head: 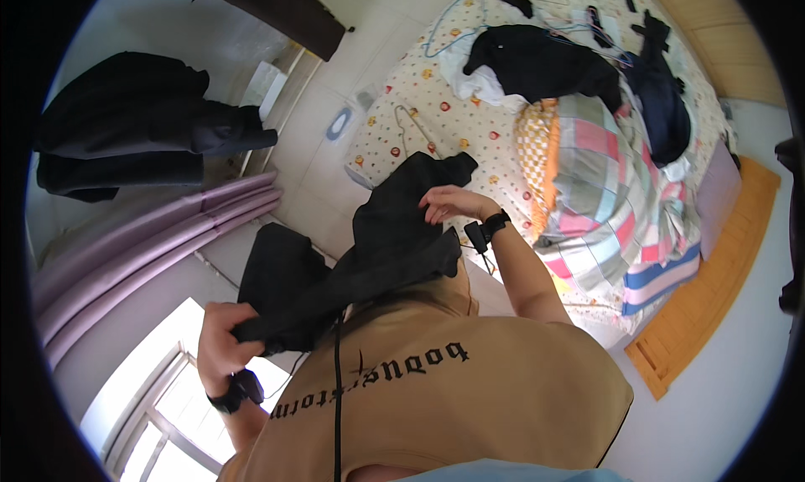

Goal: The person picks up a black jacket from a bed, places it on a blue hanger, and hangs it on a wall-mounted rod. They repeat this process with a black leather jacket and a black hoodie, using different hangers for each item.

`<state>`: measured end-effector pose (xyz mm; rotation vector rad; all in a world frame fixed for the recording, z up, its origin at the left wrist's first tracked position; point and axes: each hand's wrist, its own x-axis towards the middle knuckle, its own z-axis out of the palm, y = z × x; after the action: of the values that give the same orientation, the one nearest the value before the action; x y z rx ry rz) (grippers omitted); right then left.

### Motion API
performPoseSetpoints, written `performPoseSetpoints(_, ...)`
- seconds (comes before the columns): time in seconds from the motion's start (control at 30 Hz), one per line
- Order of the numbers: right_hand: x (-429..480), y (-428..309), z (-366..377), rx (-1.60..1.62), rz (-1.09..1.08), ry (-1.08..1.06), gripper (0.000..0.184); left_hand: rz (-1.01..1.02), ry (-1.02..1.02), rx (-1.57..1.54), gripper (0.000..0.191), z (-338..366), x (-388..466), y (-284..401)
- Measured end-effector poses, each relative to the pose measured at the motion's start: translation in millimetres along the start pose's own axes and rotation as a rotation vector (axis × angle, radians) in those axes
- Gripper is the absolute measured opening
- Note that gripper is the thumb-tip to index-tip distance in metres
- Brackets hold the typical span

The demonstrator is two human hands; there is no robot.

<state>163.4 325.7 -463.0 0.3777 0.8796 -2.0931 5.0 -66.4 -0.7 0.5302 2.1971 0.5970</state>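
Observation:
A black garment (390,230) hangs in folds in front of my body, and its cut is hard to make out. At its lower left end my left hand (226,340) grips the cloth with curled fingers. My right hand (456,204) has its fingertips on the garment's right side, with the cloth pinched at the edge. One end of the garment reaches over the edge of the bed (465,120). Just beyond it, a clothes hanger (418,129) lies on the patterned sheet.
Black clothing (547,63) and a dark blue garment (657,104) lie on the bed beside a plaid quilt (591,173). Dark clothes (132,111) hang at left above a lilac curtain (182,224). A wooden headboard (723,274) stands at right; a window (182,413) is lower left.

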Motion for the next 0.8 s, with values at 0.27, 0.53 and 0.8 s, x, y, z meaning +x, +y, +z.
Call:
performPoseSetpoints(0.27,194,35,-150,-0.806,-0.321,1.036,0.023,-0.368,-0.107,0.006,0.025,33,12,-7)
performPoseSetpoints(0.53,203,85,-135,-1.215,0.335,0.820,0.024,-0.346,0.071,-0.003,0.026,31,6,-31)
performPoseSetpoints(0.8,169,112,-120,-1.271,0.386,0.863,0.028,-0.339,0.197,0.121,0.023,23,-12,-35)
